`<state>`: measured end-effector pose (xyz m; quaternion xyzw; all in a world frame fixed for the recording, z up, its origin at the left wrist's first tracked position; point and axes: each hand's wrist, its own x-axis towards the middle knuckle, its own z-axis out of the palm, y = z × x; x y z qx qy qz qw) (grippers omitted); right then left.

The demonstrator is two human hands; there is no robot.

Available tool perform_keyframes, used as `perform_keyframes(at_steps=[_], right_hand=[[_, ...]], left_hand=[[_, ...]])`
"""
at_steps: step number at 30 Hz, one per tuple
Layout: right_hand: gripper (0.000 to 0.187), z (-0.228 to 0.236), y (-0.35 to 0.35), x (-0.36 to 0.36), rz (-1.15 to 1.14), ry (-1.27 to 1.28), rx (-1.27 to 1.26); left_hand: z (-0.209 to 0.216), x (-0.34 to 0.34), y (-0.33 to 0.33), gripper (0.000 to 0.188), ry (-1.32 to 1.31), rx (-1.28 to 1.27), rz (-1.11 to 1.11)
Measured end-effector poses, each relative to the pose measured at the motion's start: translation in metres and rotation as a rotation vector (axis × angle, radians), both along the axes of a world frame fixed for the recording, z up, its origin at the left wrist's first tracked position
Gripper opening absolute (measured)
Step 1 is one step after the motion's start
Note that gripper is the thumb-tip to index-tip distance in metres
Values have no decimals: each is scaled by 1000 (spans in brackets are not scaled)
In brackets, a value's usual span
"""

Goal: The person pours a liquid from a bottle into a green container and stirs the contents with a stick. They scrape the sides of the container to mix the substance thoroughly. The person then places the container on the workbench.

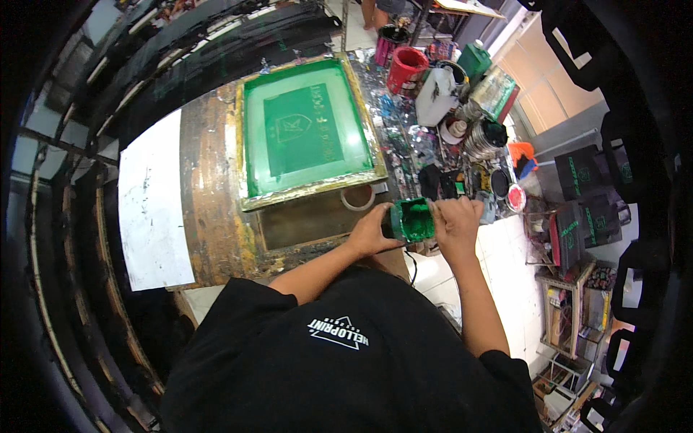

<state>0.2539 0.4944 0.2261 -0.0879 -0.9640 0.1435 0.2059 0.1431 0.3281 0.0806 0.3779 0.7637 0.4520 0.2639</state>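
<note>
Close to my body, my left hand (pixel 370 229) is wrapped round the left side of a squarish tub (pixel 416 221), whose inside is coated with bright green ink. Against the tub's right rim, my right hand (pixel 459 225) is closed in a fist-like grip; what its fingers hold is hidden. Beyond my hands, a screen-printing frame (pixel 317 190) rests slightly raised over the table. Its green mesh (pixel 294 130) carries a darker rectangle with a shield-like design and lettering. A tape roll (pixel 357 197) lies partly under the frame's near edge.
A white sheet (pixel 152 209) lies on the stained wooden table (pixel 209 180) at left. Ink cans, a red bucket (pixel 408 70), a white jug (pixel 436 97) and a green bottle (pixel 474 59) crowd the right side. Dark racks stand left; printed black bags (pixel 580 175) hang right.
</note>
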Motion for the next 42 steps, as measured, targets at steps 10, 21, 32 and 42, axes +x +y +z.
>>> perform_keyframes(at_steps=[10, 21, 32, 42], right_hand=[[12, -15, -2, 8, 57, -79, 76], [13, -26, -18, 16, -16, -78, 17], [15, -31, -28, 14, -246, -182, -79], [15, -35, -31, 8, -276, -167, -46]], left_hand=[[5, -1, -2, 98, -50, -3, -24], [0, 1, -2, 97, 9, 29, -23], [1, 2, -2, 95, -8, 25, -28], [0, -3, -1, 93, -8, 24, -43]])
